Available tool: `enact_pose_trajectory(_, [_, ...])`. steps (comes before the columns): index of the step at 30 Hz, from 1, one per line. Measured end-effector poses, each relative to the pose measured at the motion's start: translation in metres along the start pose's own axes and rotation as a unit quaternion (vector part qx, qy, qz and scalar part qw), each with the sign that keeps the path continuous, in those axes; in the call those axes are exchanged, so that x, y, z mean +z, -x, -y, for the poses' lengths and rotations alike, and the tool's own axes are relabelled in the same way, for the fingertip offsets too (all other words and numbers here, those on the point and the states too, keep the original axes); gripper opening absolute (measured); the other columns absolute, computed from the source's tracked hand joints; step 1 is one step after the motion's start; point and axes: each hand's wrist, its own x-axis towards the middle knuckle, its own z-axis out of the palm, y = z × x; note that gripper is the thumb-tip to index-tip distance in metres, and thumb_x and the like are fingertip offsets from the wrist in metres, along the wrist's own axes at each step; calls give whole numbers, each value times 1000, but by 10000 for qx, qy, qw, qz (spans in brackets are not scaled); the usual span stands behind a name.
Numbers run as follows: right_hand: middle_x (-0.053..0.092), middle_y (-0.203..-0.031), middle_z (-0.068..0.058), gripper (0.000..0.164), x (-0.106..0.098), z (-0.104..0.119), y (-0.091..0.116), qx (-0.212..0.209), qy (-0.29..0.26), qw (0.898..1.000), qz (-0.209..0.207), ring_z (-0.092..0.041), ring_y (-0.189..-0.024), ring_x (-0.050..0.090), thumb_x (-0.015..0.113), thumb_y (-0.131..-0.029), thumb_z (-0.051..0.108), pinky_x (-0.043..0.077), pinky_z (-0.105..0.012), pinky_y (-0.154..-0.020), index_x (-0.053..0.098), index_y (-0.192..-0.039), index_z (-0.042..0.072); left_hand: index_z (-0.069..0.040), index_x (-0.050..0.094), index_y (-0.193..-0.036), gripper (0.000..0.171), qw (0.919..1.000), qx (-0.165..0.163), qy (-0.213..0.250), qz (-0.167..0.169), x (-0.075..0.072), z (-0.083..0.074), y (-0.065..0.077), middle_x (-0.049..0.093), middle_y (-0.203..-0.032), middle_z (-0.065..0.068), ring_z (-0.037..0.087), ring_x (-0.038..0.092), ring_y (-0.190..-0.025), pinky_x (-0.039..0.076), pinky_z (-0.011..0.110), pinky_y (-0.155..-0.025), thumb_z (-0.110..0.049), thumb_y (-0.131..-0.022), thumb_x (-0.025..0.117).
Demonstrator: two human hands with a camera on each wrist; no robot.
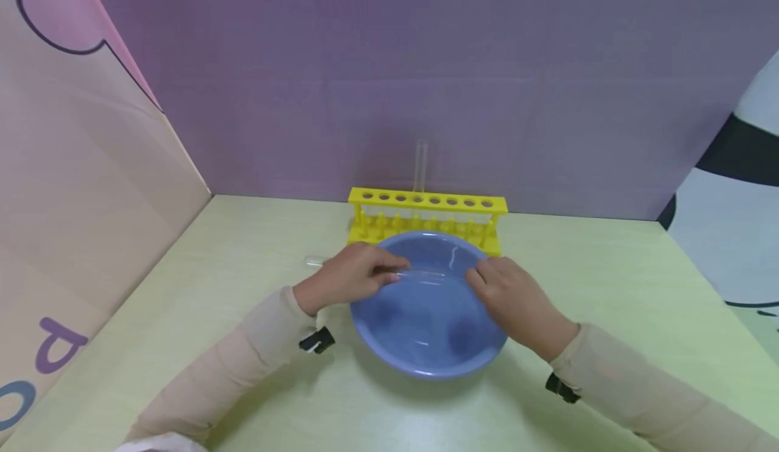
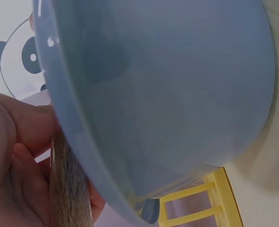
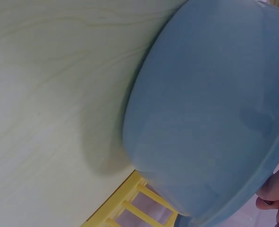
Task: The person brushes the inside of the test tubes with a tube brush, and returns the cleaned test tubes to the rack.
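Observation:
My left hand (image 1: 349,273) grips a clear glass test tube (image 1: 315,261) that lies nearly level over the blue basin (image 1: 420,372), its other end pointing right. Brown bristles of a test tube brush (image 2: 71,184) show at the tube in the left wrist view. In line with the tube, my right hand (image 1: 517,300) has its fingers curled above the basin's right rim. It seems to pinch the thin end of the brush, mostly hidden by the fingers; a small dark bit shows at the fingertips in the right wrist view.
Just behind the basin stands a yellow test tube rack (image 1: 426,199), partly covered by the basin's far rim. Another clear test tube (image 1: 420,166) rises upright from it. A purple wall panel (image 1: 274,100) closes off the back of the pale wooden table (image 1: 262,235).

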Motion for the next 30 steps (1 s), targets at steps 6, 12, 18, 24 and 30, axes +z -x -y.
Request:
enact_pose_trajectory(6, [55,-75,-12,28,2,0,-1,-128,114,9997,-200,-25,-69,55,76,-65,-11,49,-35,-65,55,-81,-2,-4,67,-117,27,9999,-13,91,44,0,0,0,69,-110,8,7,58,-74,44,21,-61,-7,-91,61])
enact_pose_trajectory(12, [56,-76,-12,27,2,2,-3,-144,86,9995,-250,-24,-70,56,76,-66,-11,51,-34,-65,56,-80,-1,-3,68,-115,25,9999,60,133,8,1,0,-1,69,-108,9,7,56,-71,44,20,-59,-6,-91,61])
enact_pose_trajectory(18, [56,-74,-11,24,1,4,-6,-18,-85,9998,-194,-23,-68,55,72,-67,-12,50,-33,-64,55,-80,0,-3,68,-114,25,9998,93,189,-17,1,-1,-1,70,-106,9,8,54,-68,43,20,-58,-6,-90,62])
enact_pose_trajectory(24, [54,-71,-7,23,-1,5,-11,349,-543,9979,4,-19,-65,52,69,-69,-12,48,-30,-63,54,-76,3,-3,69,-113,24,9997,183,81,-141,3,-2,-1,70,-106,9,8,53,-66,43,19,-59,-5,-90,63])
enact_pose_trajectory(30, [55,-69,-5,25,-1,6,-15,689,-948,9930,151,-18,-64,54,76,-73,-3,50,-30,-63,53,-73,5,-4,69,-113,25,9994,221,-62,-267,5,-4,-1,70,-106,6,6,53,-66,43,18,-58,-6,-88,65])
